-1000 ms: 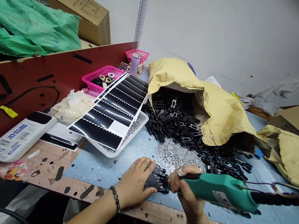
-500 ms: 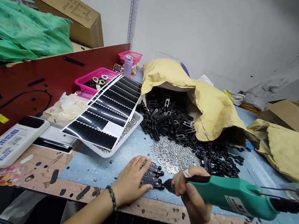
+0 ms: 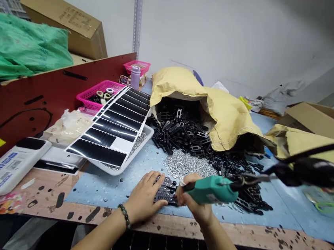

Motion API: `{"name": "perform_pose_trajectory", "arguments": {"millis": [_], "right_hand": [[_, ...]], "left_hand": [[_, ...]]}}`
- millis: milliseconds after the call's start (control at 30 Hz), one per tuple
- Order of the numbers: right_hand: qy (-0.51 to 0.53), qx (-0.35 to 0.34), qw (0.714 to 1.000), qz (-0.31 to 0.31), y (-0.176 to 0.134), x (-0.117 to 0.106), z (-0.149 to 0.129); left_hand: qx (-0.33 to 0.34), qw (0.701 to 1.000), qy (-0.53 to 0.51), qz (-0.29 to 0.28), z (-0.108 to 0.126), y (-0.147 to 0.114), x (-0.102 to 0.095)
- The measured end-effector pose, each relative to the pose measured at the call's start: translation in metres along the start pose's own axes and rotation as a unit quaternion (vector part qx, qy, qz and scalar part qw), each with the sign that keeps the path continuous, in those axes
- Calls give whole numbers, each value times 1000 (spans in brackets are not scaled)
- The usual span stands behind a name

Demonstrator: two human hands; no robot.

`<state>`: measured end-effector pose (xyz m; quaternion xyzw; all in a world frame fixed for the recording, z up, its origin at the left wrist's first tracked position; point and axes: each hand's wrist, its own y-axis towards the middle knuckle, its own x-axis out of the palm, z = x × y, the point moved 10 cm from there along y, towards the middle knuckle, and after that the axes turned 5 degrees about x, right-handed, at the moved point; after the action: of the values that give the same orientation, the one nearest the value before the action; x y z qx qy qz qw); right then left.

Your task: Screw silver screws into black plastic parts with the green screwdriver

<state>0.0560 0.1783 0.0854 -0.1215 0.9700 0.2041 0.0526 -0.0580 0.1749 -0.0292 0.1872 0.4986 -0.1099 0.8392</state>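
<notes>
My left hand (image 3: 143, 195) lies flat with its fingers spread along a row of black slotted plastic pieces (image 3: 165, 189) at the table's front. My right hand (image 3: 198, 207) is wrapped round a green electric screwdriver (image 3: 214, 189), whose front end is mostly hidden by the fingers. The screwdriver points left at the right end of that row; whether its tip touches a piece I cannot tell. Just behind my hands is a heap of small silvery screws (image 3: 189, 163). Loose black plastic pieces (image 3: 175, 130) spill out behind it from a yellow paper sack (image 3: 177, 80).
A white tray (image 3: 112, 171) of metal bits has black sticker sheets (image 3: 116, 122) across it. A pink basket (image 3: 85, 97) with scissors stands behind. At the left is a white device box (image 3: 7, 169). A black cable (image 3: 315, 150) hangs behind the screwdriver; a cardboard box (image 3: 318, 119) stands right.
The screwdriver has swung so its back end points farther away and higher, and my right hand has shifted slightly left. My left hand stays on the row. The whole view has shifted a little.
</notes>
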Motion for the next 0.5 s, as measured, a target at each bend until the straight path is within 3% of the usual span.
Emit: {"name": "perform_pose_trajectory", "arguments": {"millis": [67, 200, 367, 433, 500], "right_hand": [[49, -30, 997, 49, -7, -23, -18], [63, -85, 961, 255, -54, -113, -43], [-102, 20, 913, 394, -133, -200, -29], [-180, 34, 872, 455, -171, -225, -26], [-223, 47, 818, 528, -215, -243, -14]], "left_hand": [[3, 1000, 11, -4, 1, 2, -1], [21, 999, 25, -14, 2, 5, 4], [22, 997, 67, 1, 0, 12, 4], [36, 993, 77, 77, 17, 9, -16], [129, 983, 35, 128, 59, -4, -27]]}}
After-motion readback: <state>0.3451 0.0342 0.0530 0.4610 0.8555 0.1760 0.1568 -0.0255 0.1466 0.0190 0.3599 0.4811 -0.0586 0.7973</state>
